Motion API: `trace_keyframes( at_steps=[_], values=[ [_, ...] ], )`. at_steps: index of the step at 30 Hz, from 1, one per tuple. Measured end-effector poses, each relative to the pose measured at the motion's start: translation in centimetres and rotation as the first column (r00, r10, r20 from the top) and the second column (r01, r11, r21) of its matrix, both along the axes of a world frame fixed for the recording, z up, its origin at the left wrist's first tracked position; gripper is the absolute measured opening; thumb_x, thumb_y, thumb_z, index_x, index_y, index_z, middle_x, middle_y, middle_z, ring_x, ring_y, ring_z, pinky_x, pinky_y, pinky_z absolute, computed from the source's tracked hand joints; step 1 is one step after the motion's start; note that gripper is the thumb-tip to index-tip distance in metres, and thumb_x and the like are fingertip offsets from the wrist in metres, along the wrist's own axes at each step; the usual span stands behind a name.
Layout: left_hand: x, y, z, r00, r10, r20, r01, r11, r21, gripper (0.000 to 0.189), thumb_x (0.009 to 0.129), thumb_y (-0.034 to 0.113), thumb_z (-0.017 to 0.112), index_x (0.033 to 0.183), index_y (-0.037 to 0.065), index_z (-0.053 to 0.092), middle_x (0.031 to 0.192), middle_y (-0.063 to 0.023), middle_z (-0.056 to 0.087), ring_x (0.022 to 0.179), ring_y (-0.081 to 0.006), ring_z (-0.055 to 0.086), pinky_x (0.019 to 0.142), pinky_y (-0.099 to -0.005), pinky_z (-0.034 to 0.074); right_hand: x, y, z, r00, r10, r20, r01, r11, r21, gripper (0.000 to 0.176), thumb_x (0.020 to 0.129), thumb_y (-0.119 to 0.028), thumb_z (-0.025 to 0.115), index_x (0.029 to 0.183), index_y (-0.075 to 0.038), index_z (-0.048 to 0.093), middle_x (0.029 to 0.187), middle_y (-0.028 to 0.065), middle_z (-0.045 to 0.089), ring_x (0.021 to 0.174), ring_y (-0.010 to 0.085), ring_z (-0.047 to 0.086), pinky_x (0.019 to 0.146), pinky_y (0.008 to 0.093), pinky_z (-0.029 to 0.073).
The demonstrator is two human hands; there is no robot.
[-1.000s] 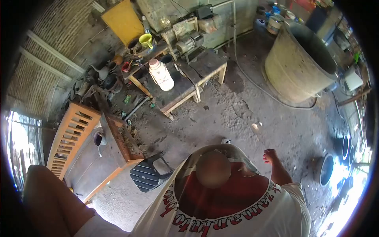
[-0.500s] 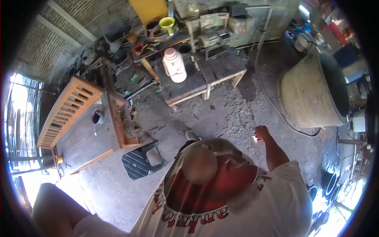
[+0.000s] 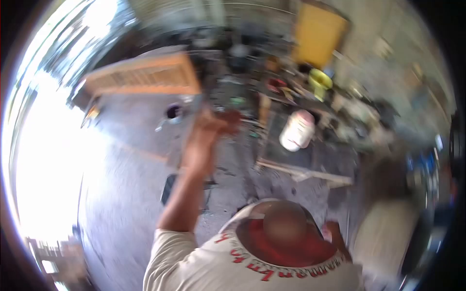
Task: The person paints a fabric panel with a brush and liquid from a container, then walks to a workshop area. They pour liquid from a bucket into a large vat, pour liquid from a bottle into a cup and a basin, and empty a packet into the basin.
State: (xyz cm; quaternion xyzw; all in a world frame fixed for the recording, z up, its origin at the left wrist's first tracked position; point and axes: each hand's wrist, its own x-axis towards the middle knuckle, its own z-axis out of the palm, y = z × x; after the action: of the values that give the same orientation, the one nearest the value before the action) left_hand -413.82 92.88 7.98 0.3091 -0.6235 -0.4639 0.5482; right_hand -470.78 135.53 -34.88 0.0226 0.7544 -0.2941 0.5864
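My left hand (image 3: 221, 123) reaches out in front of me, over the gap between the wooden bench (image 3: 131, 109) and the low dark table (image 3: 323, 157). Its fingers are smeared by motion. Closest to it is a cup (image 3: 173, 112) with a dark inside, on the bench seat. Low by my right side, my right hand (image 3: 333, 228) is closed around a small pale pinkish thing (image 3: 326, 234) that I cannot make out. On the low table stands a white thermos flask (image 3: 296, 133) with a pink top.
A yellow funnel-shaped vessel (image 3: 319, 83) and a red bowl (image 3: 276, 85) are behind the low table. A yellow panel (image 3: 318, 36) leans at the back wall. At right stands a large pale tub (image 3: 388, 233). A dark stool (image 3: 168, 188) is partly behind my left arm.
My view has swung left and blurred. My left arm has come up and forward toward the bench. My right hand stays low at my side.
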Motion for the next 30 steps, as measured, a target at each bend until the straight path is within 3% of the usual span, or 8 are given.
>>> trace_keyframes(
  at_steps=[5,7,9,11,14,18,21,30],
  values=[
    [-2.8,6.9,-12.1,0.523,-0.321,0.789,0.031,0.933,0.359,0.048,0.094,0.040,0.061,0.125,0.005,0.065,0.102,-0.0246,0.071,0.096,-0.0397,0.069,0.085,-0.0489,0.053,0.6,-10.1,2.7,0.892,0.443,-0.085,-0.431,0.893,0.130,0.009,0.090,-0.019,0.060,0.091,-0.010,0.064,0.074,0.0100,0.059,0.059,0.0255,0.060,0.048,0.0514,0.050],
    [-0.5,10.5,-19.5,0.389,-0.564,0.728,0.199,0.823,0.532,0.065,0.088,0.052,0.064,0.132,0.004,0.060,0.120,-0.0277,0.065,0.113,-0.0400,0.063,0.097,-0.0478,0.050,0.8,-15.3,4.0,0.833,0.543,-0.108,-0.532,0.839,0.113,0.011,0.091,-0.019,0.059,0.095,-0.010,0.063,0.075,0.0099,0.060,0.060,0.0252,0.061,0.048,0.0506,0.051],
    [1.1,13.6,-25.9,0.127,-0.724,0.679,-0.105,0.670,0.735,0.069,0.087,0.056,0.064,0.132,0.004,0.061,0.125,-0.0251,0.064,0.116,-0.0402,0.062,0.099,-0.0465,0.049,0.2,-20.0,4.8,0.770,0.619,-0.152,-0.615,0.784,0.078,0.013,0.092,-0.020,0.059,0.099,-0.010,0.063,0.076,0.0098,0.060,0.061,0.0248,0.062,0.048,0.0497,0.052],
    [4.5,18.9,-30.6,0.329,-0.435,0.838,-0.403,0.738,0.542,0.064,0.088,0.058,0.062,0.125,0.006,0.067,0.120,-0.0218,0.068,0.112,-0.0375,0.065,0.098,-0.0453,0.050,-0.5,-24.3,5.8,0.706,0.681,-0.193,-0.687,0.725,0.046,0.015,0.094,-0.021,0.058,0.102,-0.010,0.063,0.077,0.0097,0.061,0.063,0.0244,0.062,0.048,0.0489,0.053],
    [9.7,25.7,-34.5,0.658,-0.011,0.753,-0.733,0.220,0.644,0.046,0.089,0.046,0.063,0.112,0.007,0.074,0.109,-0.0191,0.073,0.102,-0.0381,0.069,0.089,-0.0457,0.053,-1.9,-30.9,7.1,0.613,0.748,-0.255,-0.776,0.631,-0.013,0.018,0.095,-0.022,0.057,0.108,-0.010,0.062,0.078,0.0095,0.061,0.065,0.0238,0.063,0.048,0.0477,0.055],
    [11.1,35.1,-35.6,0.399,0.312,0.862,-0.718,-0.479,0.505,0.037,0.092,0.035,0.057,0.085,0.000,0.068,0.072,-0.0123,0.066,0.061,-0.0282,0.063,0.059,-0.0484,0.053,-3.2,-38.3,9.5,0.463,0.816,-0.346,-0.882,0.463,-0.088,0.022,0.097,-0.023,0.057,0.114,-0.010,0.062,0.080,0.0093,0.062,0.066,0.0232,0.065,0.048,0.0465,0.057],
    [6.6,36.8,-30.3,0.505,0.220,0.835,-0.701,-0.459,0.545,0.041,0.091,0.035,0.062,0.099,-0.004,0.073,0.088,-0.0194,0.072,0.077,-0.0317,0.072,0.067,-0.0442,0.056,-2.8,-42.4,10.3,0.702,0.629,-0.333,-0.696,0.704,-0.137,0.025,0.101,-0.025,0.053,0.095,-0.004,0.065,0.073,0.0109,0.062,0.061,0.0202,0.062,0.049,0.0372,0.054],
    [-7.4,33.5,-32.5,0.766,0.136,0.628,-0.629,-0.039,0.776,0.041,0.093,0.041,0.061,0.113,0.007,0.073,0.085,-0.0126,0.072,0.075,-0.0221,0.068,0.067,-0.0395,0.055,-1.0,-46.7,11.6,0.035,0.923,-0.382,-0.993,-0.010,-0.115,0.027,0.102,-0.027,0.050,0.090,-0.005,0.062,0.066,0.0095,0.059,0.050,0.0229,0.061,0.043,0.0416,0.052]
  ],
)
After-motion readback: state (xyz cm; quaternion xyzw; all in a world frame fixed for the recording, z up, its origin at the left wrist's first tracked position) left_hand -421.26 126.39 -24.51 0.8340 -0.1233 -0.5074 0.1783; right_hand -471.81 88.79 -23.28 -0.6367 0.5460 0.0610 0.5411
